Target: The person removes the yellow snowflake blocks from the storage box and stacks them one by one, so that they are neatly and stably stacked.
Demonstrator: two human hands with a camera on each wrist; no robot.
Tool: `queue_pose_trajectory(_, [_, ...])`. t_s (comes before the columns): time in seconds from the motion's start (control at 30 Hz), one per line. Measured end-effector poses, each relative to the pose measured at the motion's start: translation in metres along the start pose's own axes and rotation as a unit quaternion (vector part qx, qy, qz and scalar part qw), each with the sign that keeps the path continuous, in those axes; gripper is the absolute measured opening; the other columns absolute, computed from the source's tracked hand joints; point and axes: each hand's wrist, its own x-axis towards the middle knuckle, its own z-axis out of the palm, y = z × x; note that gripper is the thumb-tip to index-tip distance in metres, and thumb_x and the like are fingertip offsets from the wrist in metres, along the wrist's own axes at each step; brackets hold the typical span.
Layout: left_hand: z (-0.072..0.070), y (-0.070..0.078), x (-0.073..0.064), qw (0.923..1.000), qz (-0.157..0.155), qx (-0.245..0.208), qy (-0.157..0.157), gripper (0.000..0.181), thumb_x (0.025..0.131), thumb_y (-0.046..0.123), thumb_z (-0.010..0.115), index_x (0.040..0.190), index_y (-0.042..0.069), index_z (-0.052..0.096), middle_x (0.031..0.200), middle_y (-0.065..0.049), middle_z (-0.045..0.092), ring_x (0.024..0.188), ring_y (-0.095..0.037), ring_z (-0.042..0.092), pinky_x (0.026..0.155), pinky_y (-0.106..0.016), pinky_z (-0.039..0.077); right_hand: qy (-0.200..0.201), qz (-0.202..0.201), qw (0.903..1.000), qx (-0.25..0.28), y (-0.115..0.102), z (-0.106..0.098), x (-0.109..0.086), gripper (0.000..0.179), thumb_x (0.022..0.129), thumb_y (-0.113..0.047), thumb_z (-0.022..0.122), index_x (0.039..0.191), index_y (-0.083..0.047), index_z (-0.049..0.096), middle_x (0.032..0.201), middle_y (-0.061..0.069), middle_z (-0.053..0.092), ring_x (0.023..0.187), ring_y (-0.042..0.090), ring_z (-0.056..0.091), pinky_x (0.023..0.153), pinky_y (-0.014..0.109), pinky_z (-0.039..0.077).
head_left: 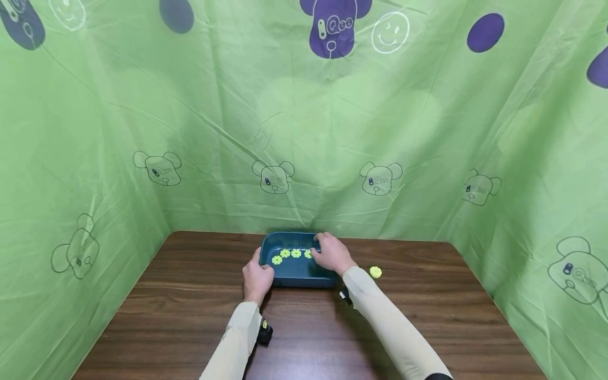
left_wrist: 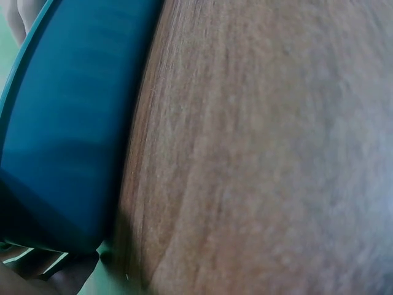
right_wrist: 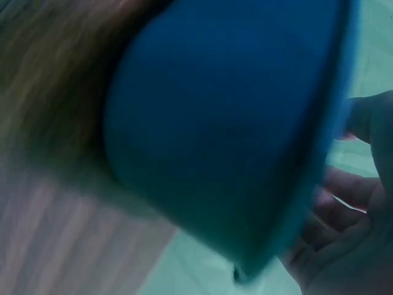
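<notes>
Basin (head_left: 304,282) near the far edge of the tabletop (head_left: 190,316), containing yellow flower-shaped pieces (head_left: 296,253). Left hand (head_left: 258,277) grips its left end; right hand (head_left: 334,253) reaches inside, hold indeterminable. Steady support and light touch should preserve the row.

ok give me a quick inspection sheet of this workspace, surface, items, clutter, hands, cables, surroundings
Surface: brown wood-grain table.
Tray: dark blue, upright near the table's far edge.
Flowers: four yellow-green ones visible in the tray; one more on the table, right of the tray.
Clutter: nothing seen.
Left hand: grips the tray's left side, thumb at the rim.
Right hand: over the tray's right part, by the rightmost visible flower; whether it holds that flower cannot be told.
Cables: nothing seen.
Surroundings: green cloth behind and at both sides, creased, with bear-head prints.
</notes>
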Motion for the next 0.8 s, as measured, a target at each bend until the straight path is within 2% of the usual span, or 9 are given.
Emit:
queue_pose_trajectory(0.2, [0.000,-0.001,0.000,1.0000,0.003,0.003,0.004,0.064,0.086,0.006,0.051,0.150,0.014,0.050,0.143,-0.021,0.059,0.129,-0.041,0.057,0.104,-0.055,0.048,-0.082,0.004,0.9961,0.033,0.001,0.017,0.011,0.048,0.100,-0.028,0.060,0.141,-0.004,0.057,0.139,0.016,0.060,0.122,0.032,0.061,0.096,0.049,0.053])
queue_pose_trajectory(0.4, [0.001,-0.002,-0.001,1.0000,0.005,0.004,0.005,0.064,0.086,0.006,0.051,0.150,0.013,0.051,0.143,-0.020,0.059,0.128,-0.042,0.057,0.103,-0.055,0.048,-0.128,0.019,0.9909,0.037,0.001,0.026,0.015,0.051,0.099,-0.025,0.063,0.144,-0.003,0.055,0.143,0.017,0.059,0.125,0.032,0.061,0.098,0.048,0.052])
queue_pose_trajectory(0.57, [0.001,-0.002,-0.002,1.0000,0.005,0.005,0.005,0.064,0.086,0.006,0.050,0.150,0.012,0.050,0.142,-0.021,0.059,0.128,-0.043,0.057,0.103,-0.056,0.048,-0.131,0.021,0.9910,0.019,0.002,0.031,0.015,0.049,0.097,-0.025,0.065,0.141,-0.003,0.059,0.136,0.015,0.064,0.119,0.029,0.062,0.098,0.046,0.052])
queue_pose_trajectory(0.7, [0.002,-0.002,-0.001,0.9999,0.006,0.007,0.006,0.064,0.086,0.006,0.050,0.150,0.012,0.050,0.143,-0.021,0.059,0.129,-0.043,0.056,0.104,-0.055,0.048,-0.106,0.012,0.9943,-0.001,0.002,0.034,0.014,0.045,0.096,-0.025,0.068,0.136,-0.005,0.063,0.128,0.013,0.068,0.104,0.024,0.063,0.089,0.043,0.053])
queue_pose_trajectory(0.8, [0.001,-0.003,-0.002,1.0000,0.003,0.007,0.004,0.064,0.087,0.006,0.050,0.150,0.012,0.050,0.144,-0.021,0.058,0.130,-0.042,0.055,0.105,-0.055,0.047,-0.088,0.009,0.9958,-0.024,0.001,0.036,0.013,0.039,0.095,-0.026,0.070,0.129,-0.008,0.069,0.113,0.009,0.071,0.090,0.021,0.061,0.080,0.041,0.052])
